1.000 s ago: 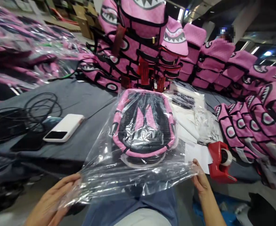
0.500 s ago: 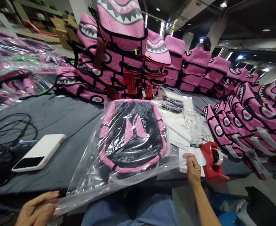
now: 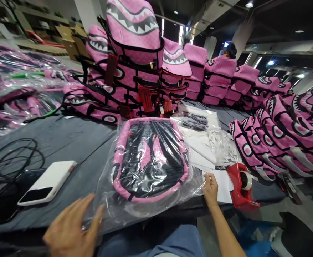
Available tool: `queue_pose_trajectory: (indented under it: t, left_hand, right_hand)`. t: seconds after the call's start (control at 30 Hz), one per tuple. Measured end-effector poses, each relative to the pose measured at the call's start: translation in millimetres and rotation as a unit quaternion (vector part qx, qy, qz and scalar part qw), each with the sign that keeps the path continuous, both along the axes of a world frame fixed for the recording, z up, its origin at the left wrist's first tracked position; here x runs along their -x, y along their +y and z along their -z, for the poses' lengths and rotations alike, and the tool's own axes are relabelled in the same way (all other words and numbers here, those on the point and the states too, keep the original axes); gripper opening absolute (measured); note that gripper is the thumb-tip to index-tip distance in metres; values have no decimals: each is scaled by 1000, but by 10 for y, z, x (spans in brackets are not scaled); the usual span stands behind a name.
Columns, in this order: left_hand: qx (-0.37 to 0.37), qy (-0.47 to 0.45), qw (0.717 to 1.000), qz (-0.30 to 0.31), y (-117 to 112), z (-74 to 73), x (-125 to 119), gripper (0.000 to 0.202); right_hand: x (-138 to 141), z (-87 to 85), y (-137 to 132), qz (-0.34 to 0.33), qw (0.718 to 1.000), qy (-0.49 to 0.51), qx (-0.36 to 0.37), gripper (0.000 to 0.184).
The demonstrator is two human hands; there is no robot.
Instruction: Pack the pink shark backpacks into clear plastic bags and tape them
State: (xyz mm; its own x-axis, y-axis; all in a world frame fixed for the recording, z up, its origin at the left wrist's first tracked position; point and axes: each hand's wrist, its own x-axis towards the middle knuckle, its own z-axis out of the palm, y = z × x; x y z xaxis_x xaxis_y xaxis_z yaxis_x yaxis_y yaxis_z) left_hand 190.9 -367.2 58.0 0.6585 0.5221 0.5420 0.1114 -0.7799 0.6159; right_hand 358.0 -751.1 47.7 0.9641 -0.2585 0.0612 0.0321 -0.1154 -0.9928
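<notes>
Hovering nearest the camera, the left hand [image 3: 71,230] is blurred, its fingers spread and slack over the near left corner of the clear plastic bag [image 3: 111,210] — whether it touches the film I cannot tell. That bag lies on the grey table [image 3: 73,142] with its near edge hanging over the table's front, and inside it a pink and black backpack [image 3: 151,160] lies flat, back panel up. The backpack is the landmark for everything else.

At its near right corner the right hand [image 3: 210,188] has its fingertips pinched together on the edge of the plastic. Just right of the backpack, white paper sheets [image 3: 222,184] lie under that hand's far side, and a red tape dispenser [image 3: 240,185] stands beside them.

Left of the backpack, well apart, a white power bank [image 3: 48,182] rests flat, with black cables [image 3: 12,160] coiled past it.

Right of the backpack runs a row of backpacks [image 3: 276,139] — pink, with eyes and teeth printed on them. Straight behind it rises a tall stack of backpacks [image 3: 135,60] of the same kind. Far left of it lie bagged backpacks [image 3: 12,85] in shiny film. Behind and right of the stack, a person [image 3: 228,51] shows above the piles.
</notes>
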Motion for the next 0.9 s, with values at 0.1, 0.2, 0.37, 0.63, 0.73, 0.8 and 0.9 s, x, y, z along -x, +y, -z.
queue_pose_trajectory:
  t: [0.1,0.2,0.37,0.63,0.73,0.8,0.9]
  left_hand:
    - [-143,-7,974,178,-504,-229,-241,48]
    - [-168,21,954,248,-767,-320,-461,38]
    - [-108,84,949,284,-645,-233,-511,31]
    - [-32,75,932,352,-396,-419,-717,28]
    - [-35,136,912,386,-429,-539,-880,36]
    - [-40,148,912,381,-460,-565,-880,37]
    - [-79,116,927,348,-385,-567,-704,34]
  right_hand:
    - [9,-12,1,5,1000,-6,3,57]
    - [8,-25,3,6,1000,-12,17,59]
    - [5,-21,-7,0,1000,-11,-4,59]
    - [-9,4,5,-7,1000,0,-30,56]
    - [-40,11,12,-1,999,2,-43,57]
    - [-58,19,7,7,999,-4,-38,55]
    - [-60,27,-13,11,1000,-10,-26,55]
